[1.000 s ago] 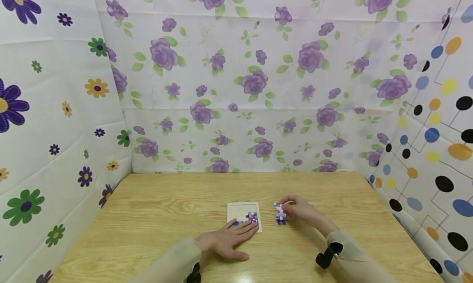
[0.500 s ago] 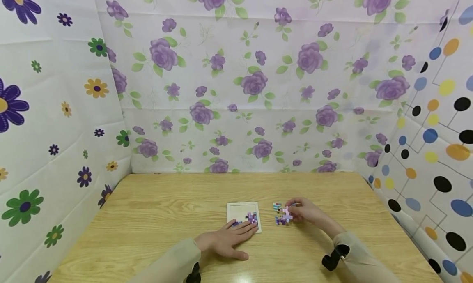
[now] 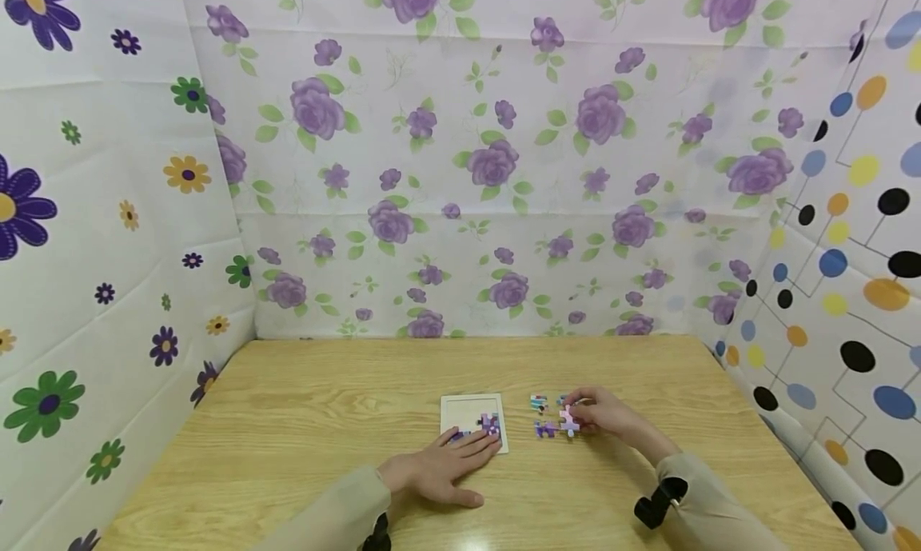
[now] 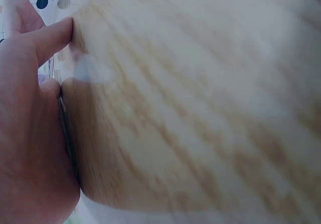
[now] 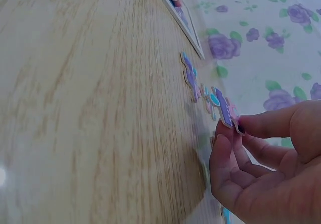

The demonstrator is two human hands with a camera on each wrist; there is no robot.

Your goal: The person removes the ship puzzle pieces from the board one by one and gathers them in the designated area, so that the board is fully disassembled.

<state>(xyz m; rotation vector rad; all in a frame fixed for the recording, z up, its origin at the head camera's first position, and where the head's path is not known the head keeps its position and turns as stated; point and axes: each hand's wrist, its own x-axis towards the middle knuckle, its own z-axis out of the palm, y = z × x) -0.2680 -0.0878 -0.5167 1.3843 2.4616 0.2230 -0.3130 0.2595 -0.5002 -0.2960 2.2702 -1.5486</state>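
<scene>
My left hand [image 3: 442, 465] lies flat with its fingers over the lower part of a small white puzzle tray [image 3: 471, 397]. Purple puzzle pieces [image 3: 489, 424] fill the tray's lower right, and the fingers hide part of that row. In the left wrist view, the same hand [image 4: 30, 113] rests against the wooden tabletop. To the right of the tray, my right hand [image 3: 604, 417] pinches a pink and purple puzzle piece [image 3: 569, 423] between thumb and fingers. The right wrist view shows this puzzle piece [image 5: 224, 108] tilted up on edge at the fingertips.
Loose puzzle pieces lie beside the right hand: a blue and white one [image 3: 538, 403] and a purple one [image 3: 544, 430]. Another bluish piece [image 5: 225, 215] shows below the hand in the right wrist view. Patterned cloths [image 3: 432, 215] enclose the wooden table [image 3: 338, 383].
My right hand has shifted a little to the right, drawing the pink piece away from the other loose pieces, which are now more exposed. The left hand has stayed on the tray.
</scene>
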